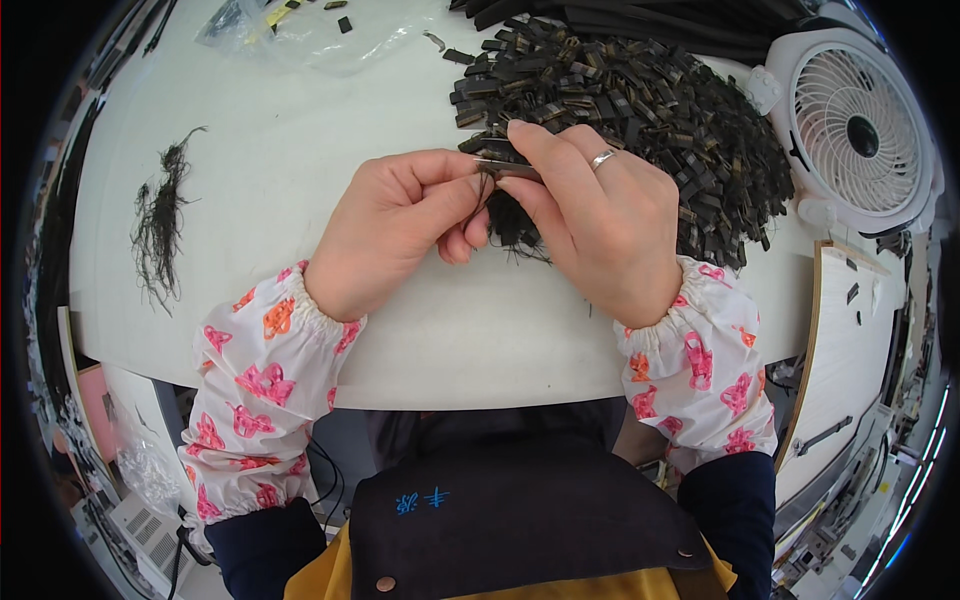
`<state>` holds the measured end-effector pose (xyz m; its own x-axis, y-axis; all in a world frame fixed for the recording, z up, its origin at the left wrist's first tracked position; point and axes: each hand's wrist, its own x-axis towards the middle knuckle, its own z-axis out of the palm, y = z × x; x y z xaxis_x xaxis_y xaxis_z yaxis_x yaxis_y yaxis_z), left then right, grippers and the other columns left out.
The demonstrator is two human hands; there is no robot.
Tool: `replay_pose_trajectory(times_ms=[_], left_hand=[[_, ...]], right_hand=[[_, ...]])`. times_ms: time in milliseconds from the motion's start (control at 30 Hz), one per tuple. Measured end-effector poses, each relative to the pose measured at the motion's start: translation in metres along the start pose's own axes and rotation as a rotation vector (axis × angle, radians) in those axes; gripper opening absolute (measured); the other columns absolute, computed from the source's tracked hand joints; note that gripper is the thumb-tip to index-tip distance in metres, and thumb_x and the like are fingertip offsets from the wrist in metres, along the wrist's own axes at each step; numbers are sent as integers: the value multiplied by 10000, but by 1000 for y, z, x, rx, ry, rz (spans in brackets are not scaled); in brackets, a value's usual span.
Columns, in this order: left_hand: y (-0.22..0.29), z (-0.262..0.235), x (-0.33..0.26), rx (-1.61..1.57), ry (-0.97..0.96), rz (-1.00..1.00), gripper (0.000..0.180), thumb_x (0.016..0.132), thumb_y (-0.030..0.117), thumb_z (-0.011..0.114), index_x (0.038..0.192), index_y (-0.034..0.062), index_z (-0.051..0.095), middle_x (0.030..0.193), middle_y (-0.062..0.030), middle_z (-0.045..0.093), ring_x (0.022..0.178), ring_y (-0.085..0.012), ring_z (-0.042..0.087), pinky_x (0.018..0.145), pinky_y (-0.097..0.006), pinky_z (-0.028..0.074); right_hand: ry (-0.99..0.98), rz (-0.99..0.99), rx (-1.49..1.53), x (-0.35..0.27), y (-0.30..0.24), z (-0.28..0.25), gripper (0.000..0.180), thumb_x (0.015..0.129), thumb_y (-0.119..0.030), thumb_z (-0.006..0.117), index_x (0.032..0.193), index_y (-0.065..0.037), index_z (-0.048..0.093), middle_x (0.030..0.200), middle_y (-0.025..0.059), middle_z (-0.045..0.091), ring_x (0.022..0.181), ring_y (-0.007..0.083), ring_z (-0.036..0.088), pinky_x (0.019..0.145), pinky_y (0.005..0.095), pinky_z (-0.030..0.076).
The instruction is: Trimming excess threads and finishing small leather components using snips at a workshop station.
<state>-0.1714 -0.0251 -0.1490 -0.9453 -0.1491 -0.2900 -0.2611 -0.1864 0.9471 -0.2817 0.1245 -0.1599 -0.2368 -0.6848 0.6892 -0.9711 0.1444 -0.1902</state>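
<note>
My left hand (405, 208) pinches dark threads (482, 195) between thumb and forefinger. A small black fabric piece seems to be at the fingertips, but it is mostly hidden. Between the thumb and fingers of my right hand (600, 205) are slim metal thread snips (512, 168), their pointed tips touching or very near the threads by my left fingertips. Just beyond both hands lies a large heap of small black folded fabric pieces (620, 100), some with brownish marks and trailing threads.
A tangle of cut black threads (162, 220) lies on the white table (270, 150) at left. Clear plastic bags (330, 35) are at the far left. A white fan (855, 130) stands right of the heap. Long black fabric strips (680, 25) lie behind it.
</note>
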Motion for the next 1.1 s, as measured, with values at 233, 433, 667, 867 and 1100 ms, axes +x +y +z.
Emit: replay_pose_trajectory(times_ms=[233, 433, 667, 867, 1100], left_hand=[[-1, 2, 1, 25, 10, -17, 168, 916, 142, 513, 955, 18, 619, 691, 1, 581, 564, -37, 508, 529, -169, 417], [15, -27, -3, 976, 336, 617, 183, 859, 31, 569, 1026, 6, 640, 764, 3, 607, 637, -63, 522, 589, -181, 430], [26, -56, 14, 683, 393, 375, 155, 868, 73, 563, 985, -19, 606, 797, -30, 620, 692, -66, 543, 668, -192, 447], [54, -75, 44, 273, 618, 427, 192, 858, 124, 577, 973, -28, 607, 780, -45, 637, 655, -90, 569, 622, -208, 464], [6, 5, -19, 1179, 181, 560, 124, 736, 119, 658, 810, 38, 599, 703, -77, 602, 621, -182, 600, 546, -295, 463]], right_hand=[[-110, 20, -33, -5, -1, -2, 258, 681, -59, 616, 937, -49, 584, 694, 48, 535, 532, 183, 558, 459, 307, 450], [39, 378, 293, 1, 7, -5, 225, 776, -191, 684, 916, -47, 583, 662, 62, 591, 541, 183, 588, 483, 274, 464], [62, 382, 370, -2, 11, -7, 270, 738, -191, 724, 898, -25, 584, 632, 55, 566, 530, 165, 570, 484, 269, 453], [103, 440, 413, -3, 17, -10, 262, 742, -185, 721, 894, -20, 585, 616, 48, 540, 505, 155, 516, 484, 260, 436], [108, 406, 446, -5, 10, -12, 283, 731, -178, 724, 913, -16, 582, 681, 62, 576, 538, 179, 561, 513, 271, 469]])
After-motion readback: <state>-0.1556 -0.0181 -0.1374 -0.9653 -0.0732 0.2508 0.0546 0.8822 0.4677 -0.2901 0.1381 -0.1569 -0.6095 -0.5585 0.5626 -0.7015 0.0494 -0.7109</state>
